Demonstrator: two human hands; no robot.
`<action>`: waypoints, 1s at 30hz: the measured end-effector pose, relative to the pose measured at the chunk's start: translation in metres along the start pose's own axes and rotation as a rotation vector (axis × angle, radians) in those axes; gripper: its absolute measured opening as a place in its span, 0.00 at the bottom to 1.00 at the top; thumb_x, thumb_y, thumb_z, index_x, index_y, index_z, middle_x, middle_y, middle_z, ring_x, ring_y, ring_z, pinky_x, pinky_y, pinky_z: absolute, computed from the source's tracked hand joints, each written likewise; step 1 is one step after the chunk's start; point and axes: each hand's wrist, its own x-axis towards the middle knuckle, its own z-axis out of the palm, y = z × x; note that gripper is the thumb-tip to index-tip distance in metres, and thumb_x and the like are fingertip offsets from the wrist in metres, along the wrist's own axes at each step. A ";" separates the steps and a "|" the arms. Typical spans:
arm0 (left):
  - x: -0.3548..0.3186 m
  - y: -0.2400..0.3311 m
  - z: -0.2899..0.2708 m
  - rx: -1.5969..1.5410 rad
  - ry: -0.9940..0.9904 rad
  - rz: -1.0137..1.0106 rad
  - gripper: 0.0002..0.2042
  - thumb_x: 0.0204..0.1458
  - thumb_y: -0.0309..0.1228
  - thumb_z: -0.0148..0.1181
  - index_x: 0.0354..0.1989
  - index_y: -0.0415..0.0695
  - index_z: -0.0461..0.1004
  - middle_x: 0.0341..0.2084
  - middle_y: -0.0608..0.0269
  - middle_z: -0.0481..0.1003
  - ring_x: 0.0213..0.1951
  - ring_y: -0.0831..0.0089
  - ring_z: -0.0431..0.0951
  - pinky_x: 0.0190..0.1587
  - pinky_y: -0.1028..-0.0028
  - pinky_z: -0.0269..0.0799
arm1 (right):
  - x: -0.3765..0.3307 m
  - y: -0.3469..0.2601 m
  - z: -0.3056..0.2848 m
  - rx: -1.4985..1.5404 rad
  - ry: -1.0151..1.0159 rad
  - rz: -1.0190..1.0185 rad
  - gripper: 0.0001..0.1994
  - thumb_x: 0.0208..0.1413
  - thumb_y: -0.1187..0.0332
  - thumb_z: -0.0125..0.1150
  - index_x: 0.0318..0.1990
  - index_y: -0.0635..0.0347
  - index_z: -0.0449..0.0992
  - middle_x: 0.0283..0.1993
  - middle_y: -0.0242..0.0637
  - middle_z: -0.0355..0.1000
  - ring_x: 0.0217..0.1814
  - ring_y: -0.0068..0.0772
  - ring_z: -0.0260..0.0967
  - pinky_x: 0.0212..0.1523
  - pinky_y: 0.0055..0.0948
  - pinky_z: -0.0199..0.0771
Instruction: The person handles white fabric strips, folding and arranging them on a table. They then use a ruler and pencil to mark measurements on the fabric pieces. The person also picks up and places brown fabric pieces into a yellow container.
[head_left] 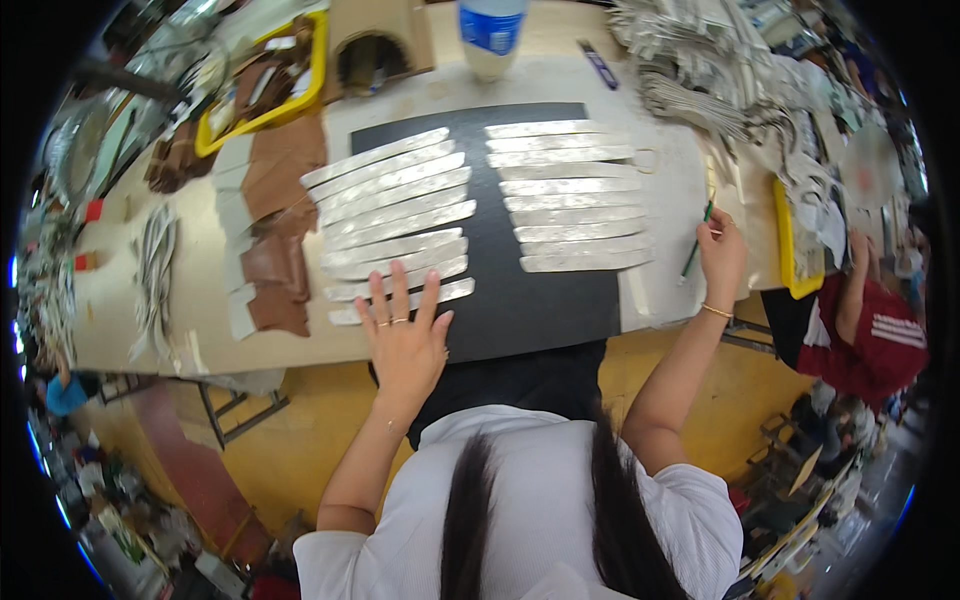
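My left hand [408, 345] lies with fingers spread over the lower end of the left row of pale, shiny strips [395, 195]. Its fingertips touch the lowest strips, partly hiding them. A second row of similar strips [570, 190] lies to the right. Both rows rest partly on a black mat [555, 315], their outer ends reaching past its sides. My right hand [722, 245], right of the mat, is closed on a slim green stick [690, 260], shaped like a pen or a brush; which one I cannot tell.
Brown leather pieces [275, 270] lie left of the strips. A yellow basket [315, 85], a cardboard box [380, 30], a bottle [490, 40] and a purple cutter-like tool [598, 65] sit at the back. Bundled pale strips [690, 100] and another yellow basket [785, 240] are at right, near a person in red [865, 330].
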 end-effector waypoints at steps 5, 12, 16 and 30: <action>0.005 0.002 0.002 0.145 -0.094 -0.055 0.24 0.66 0.43 0.43 0.70 0.55 0.60 0.74 0.49 0.41 0.73 0.43 0.39 0.70 0.41 0.33 | -0.001 -0.005 -0.029 0.524 0.035 0.127 0.22 0.59 0.73 0.58 0.61 0.61 0.69 0.34 0.30 0.72 0.34 0.23 0.68 0.38 0.23 0.72; 0.006 0.003 0.014 0.249 -0.018 -0.042 0.25 0.68 0.45 0.35 0.72 0.57 0.55 0.75 0.51 0.37 0.74 0.45 0.35 0.70 0.42 0.30 | -0.003 0.000 -0.034 1.306 0.191 0.074 0.16 0.62 0.73 0.56 0.57 0.65 0.71 0.34 0.30 0.71 0.37 0.23 0.69 0.42 0.24 0.73; 0.004 0.003 0.020 0.258 0.022 -0.061 0.27 0.65 0.48 0.42 0.72 0.57 0.56 0.75 0.48 0.38 0.74 0.43 0.35 0.69 0.39 0.29 | 0.006 0.022 -0.001 0.424 0.427 -0.010 0.12 0.62 0.70 0.57 0.50 0.63 0.74 0.36 0.39 0.75 0.38 0.38 0.73 0.44 0.34 0.74; 0.002 0.001 0.015 0.066 0.190 -0.053 0.32 0.59 0.53 0.53 0.70 0.56 0.59 0.73 0.39 0.40 0.73 0.36 0.34 0.68 0.34 0.29 | 0.009 -0.002 0.014 -0.228 0.259 -0.042 0.11 0.55 0.74 0.63 0.46 0.62 0.78 0.36 0.43 0.75 0.38 0.42 0.73 0.41 0.37 0.73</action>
